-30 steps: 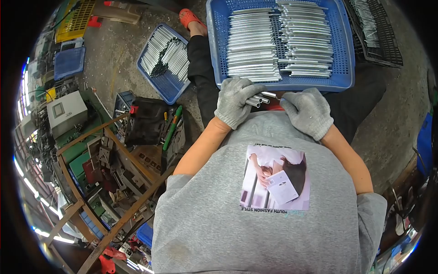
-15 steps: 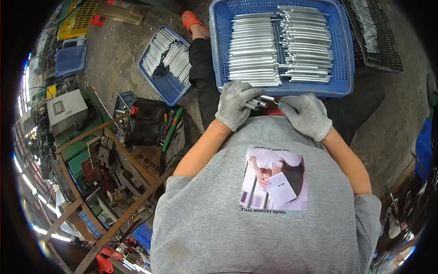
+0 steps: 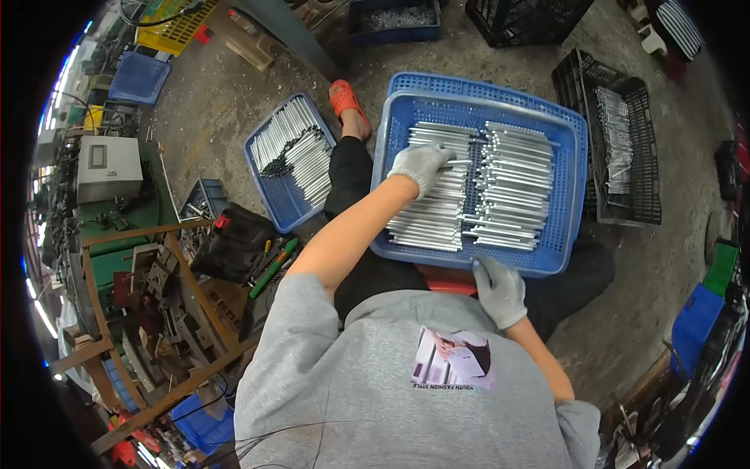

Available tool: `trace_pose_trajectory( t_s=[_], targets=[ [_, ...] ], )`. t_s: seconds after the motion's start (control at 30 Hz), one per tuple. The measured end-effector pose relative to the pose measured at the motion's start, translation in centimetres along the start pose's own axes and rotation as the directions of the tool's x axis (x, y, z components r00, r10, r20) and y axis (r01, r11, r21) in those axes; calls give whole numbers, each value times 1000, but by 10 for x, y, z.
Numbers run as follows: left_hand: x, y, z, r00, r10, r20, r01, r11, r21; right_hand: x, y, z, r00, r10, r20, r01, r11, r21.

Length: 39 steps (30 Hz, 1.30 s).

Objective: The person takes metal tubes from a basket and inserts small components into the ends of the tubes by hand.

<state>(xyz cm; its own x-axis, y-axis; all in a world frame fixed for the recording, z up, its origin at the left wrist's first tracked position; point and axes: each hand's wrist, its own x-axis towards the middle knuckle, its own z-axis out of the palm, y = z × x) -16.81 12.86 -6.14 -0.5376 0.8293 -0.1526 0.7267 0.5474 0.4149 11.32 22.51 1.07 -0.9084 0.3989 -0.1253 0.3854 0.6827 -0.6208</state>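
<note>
Left hand in gray knit glove [image 3: 422, 168] extended forward; gray-gloved right hand [image 3: 500, 295] nearer torso, fingers loosely bent.

Yellow crate [image 3: 173, 33], pale grey box [image 3: 109, 170]

Two stacked blue baskets [image 3: 567, 184] with two rows of tubes [image 3: 512, 187], one gloved left hand [image 3: 422, 167], one gloved right hand [image 3: 501, 295], one red clog [image 3: 343, 97] and one yellow crate [image 3: 176, 33] show.

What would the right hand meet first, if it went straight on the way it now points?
The right hand would probably meet the near rim of the larger blue perforated basket; depth is unclear, so it may be touching now.
</note>
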Motion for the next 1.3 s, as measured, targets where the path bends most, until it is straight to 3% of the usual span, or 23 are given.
trace_pose_trajectory(
  t_s=[0.13,0.3,0.5,0.63,0.83,0.97,1.07,1.13,1.17,1.3],
  targets=[
    [53,-4,16,998,-26,-58,37,978,204,-2,6,7,1000,-24,8,24,998,53],
    [82,-17,47,995,-34,-93,63,943,328,0,8,5,999,34,6,-35,996,87],
    [85,-22,63,981,-158,-116,184,948,258,5,7,-3,992,83,94,-91,993,81],
    [86,-26,60,992,-125,-30,128,944,303,6,6,-1,995,74,72,-79,993,82],
    [67,-28,48,998,-37,-58,54,946,319,3,5,-2,999,46,-1,-46,994,95],
    [19,-11,13,965,165,-203,-179,982,-52,14,-1,-18,995,-15,-103,18,999,29],
    [-25,3,-14,950,257,-178,-277,955,-102,24,-8,-33,998,-15,-64,15,1000,12],
    [-58,12,-26,930,326,-171,-351,924,-149,25,-16,-36,973,-146,-176,135,988,-72],
    [-75,16,-29,934,321,-154,-343,927,-148,23,-20,-36,976,-137,-170,129,990,-57],
    [-126,34,-37,969,190,-157,-242,855,-459,16,-34,-40,960,-242,-142,240,970,-25]
  ],
)
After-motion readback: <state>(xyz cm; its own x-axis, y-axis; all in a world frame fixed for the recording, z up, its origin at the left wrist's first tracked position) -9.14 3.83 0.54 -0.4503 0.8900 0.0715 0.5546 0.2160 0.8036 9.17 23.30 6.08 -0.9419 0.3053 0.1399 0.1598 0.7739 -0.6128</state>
